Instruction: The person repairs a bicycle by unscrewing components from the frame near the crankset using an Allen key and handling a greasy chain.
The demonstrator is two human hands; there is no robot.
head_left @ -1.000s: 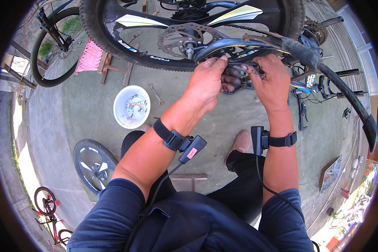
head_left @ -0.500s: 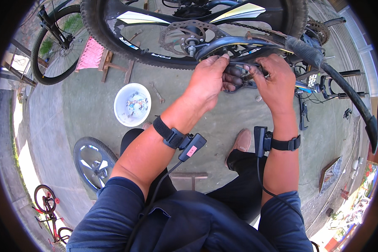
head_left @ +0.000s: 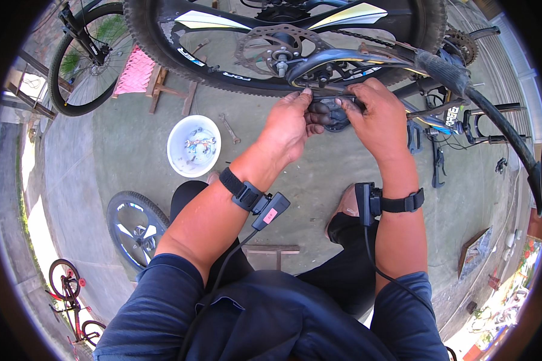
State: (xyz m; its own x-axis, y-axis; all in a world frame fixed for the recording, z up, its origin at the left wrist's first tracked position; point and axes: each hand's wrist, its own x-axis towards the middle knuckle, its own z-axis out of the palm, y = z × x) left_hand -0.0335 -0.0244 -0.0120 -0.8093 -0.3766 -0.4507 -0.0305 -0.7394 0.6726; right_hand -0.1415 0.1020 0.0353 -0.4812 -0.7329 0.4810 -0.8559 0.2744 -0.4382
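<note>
A bicycle hangs upside down or raised at the top of the view, its black-and-white wheel point(head_left: 223, 21) carrying a perforated brake disc point(head_left: 265, 51). The grey-blue frame tube point(head_left: 349, 57) runs right from the hub. Just below this tube, my left hand point(head_left: 288, 120) has its thumb and fingertips closed; the darkened fingers curl toward the right. My right hand point(head_left: 376, 111) is bent in from the other side, thumb against fingers. A thin dark piece seems to run between the hands. Its kind is hard to make out, and the fingers hide its ends.
A white bucket point(head_left: 173, 147) with small parts and tools stands left of my hands, beside a wrench point(head_left: 229, 129). A loose wheel point(head_left: 120, 225) lies lower left. Another bicycle wheel point(head_left: 57, 84) is upper left, near a pink woven seat point(head_left: 135, 71). A brake lever point(head_left: 438, 168) lies right.
Both hands have drawn slightly down and left, away from the frame tube. The fingers have shifted, and the bicycle appears a little farther right in the view.
</note>
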